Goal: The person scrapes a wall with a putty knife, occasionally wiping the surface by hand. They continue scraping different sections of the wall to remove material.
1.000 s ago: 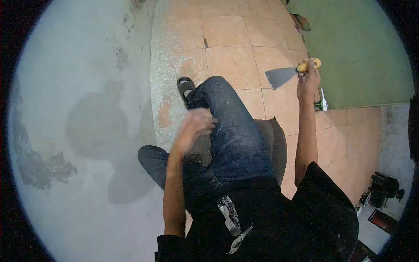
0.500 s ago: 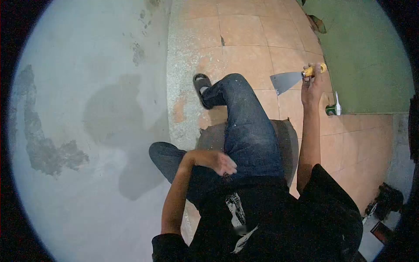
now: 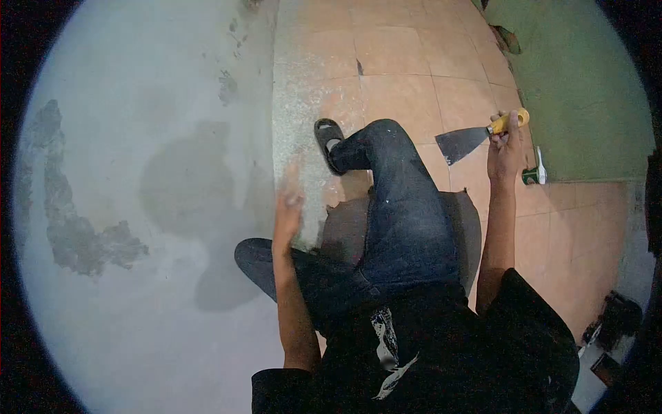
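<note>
My right hand is closed round the yellow handle of a putty knife, held up over the tiled floor on the right. Its wide metal blade points left and slightly down, with a few pale specks near the edge. My left hand is raised beside the grey wall, above my bent knee. Motion smears its fingers, which look stretched out away from me, and nothing shows in them.
Orange floor tiles carry whitish dust along the wall's foot. A green and white object stands by the green surface at right. Dark items lie at lower right. The wall has dark grey patches.
My left hand has moved from my lap up and left toward the wall. The putty knife has tilted slightly, its blade now darker, and my right hand sits a little lower and further right.
</note>
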